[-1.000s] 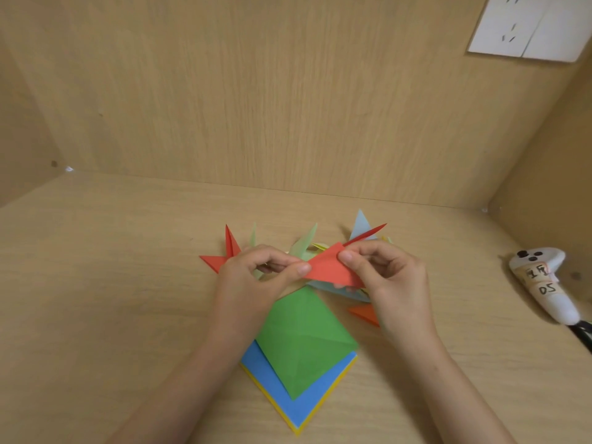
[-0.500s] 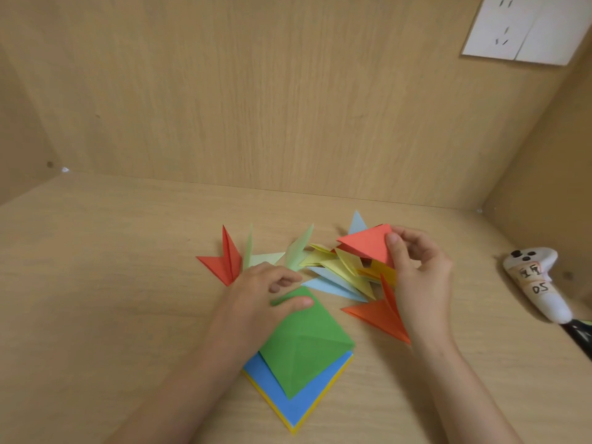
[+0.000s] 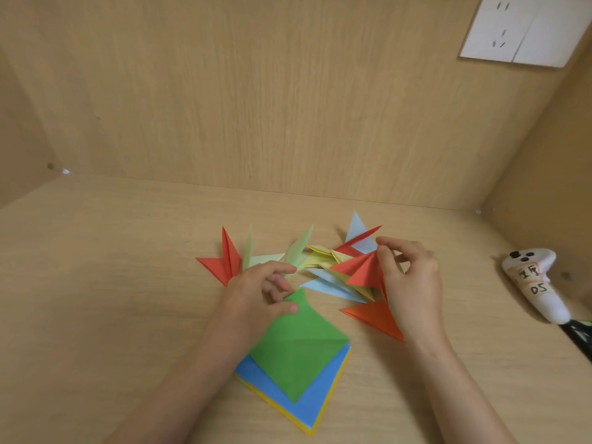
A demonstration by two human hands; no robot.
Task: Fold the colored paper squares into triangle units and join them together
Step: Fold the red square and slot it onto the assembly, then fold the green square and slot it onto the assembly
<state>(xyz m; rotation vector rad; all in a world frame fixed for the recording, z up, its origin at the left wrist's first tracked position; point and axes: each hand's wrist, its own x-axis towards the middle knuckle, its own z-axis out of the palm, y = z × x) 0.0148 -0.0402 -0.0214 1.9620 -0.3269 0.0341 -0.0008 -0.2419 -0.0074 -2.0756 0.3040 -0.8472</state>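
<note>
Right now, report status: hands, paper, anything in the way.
Right hand pinching red folded unit over the pile. Left hand lifting green square by its top corner. White controller off right, clear.

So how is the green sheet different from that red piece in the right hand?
The green sheet lies flat, a creased open square on the stack; the red piece is folded into a pointed triangle and pinched by the right hand. Green looks larger. Both are colored paper.
</note>
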